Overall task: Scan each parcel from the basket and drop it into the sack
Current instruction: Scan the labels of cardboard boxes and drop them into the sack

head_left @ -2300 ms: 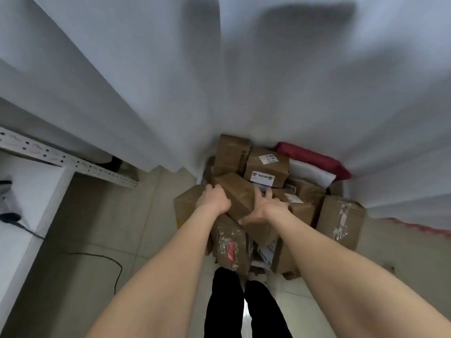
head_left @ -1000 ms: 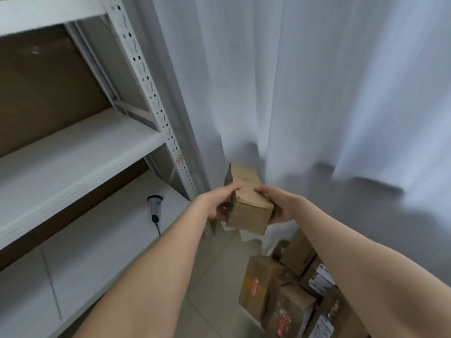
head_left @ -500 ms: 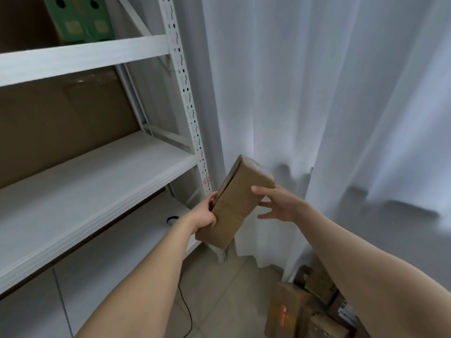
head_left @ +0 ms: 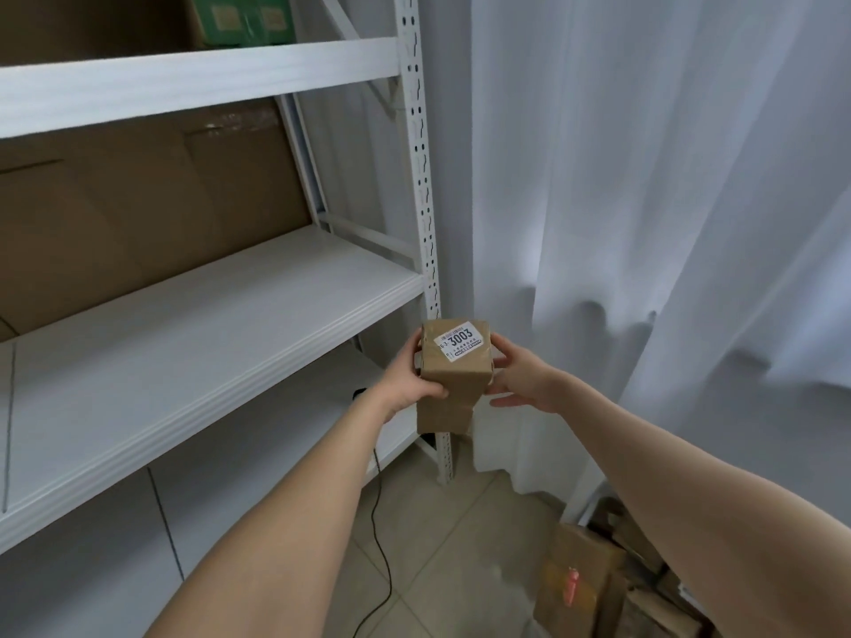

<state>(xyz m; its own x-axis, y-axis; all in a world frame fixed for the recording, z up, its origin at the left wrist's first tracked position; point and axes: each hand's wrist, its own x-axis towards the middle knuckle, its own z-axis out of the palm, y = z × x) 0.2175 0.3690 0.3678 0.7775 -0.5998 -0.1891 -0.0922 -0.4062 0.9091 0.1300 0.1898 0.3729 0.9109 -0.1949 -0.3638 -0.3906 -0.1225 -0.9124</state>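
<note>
Presently, one brown parcel (head_left: 453,377) is held upright in mid-air before the shelf post (head_left: 426,223), gripped at its 9 o'clock side by the left hand (head_left: 405,384) and steadied at 3 o'clock by the spread right hand (head_left: 520,379), its label (head_left: 460,345) kept uppermost, presumably for scanning.

I get soft, even daylight through the curtain (head_left: 644,154) on the right, which glows pale blue-white. The shelf (head_left: 207,324) is bright on top and shaded beneath each board. The label (head_left: 460,345) on the parcel (head_left: 453,375) reads sharp. Wide-angle stretch bends the post (head_left: 420,177) and swells the forearms (head_left: 285,522). The boxes (head_left: 580,587) at bottom right look soft.
</note>
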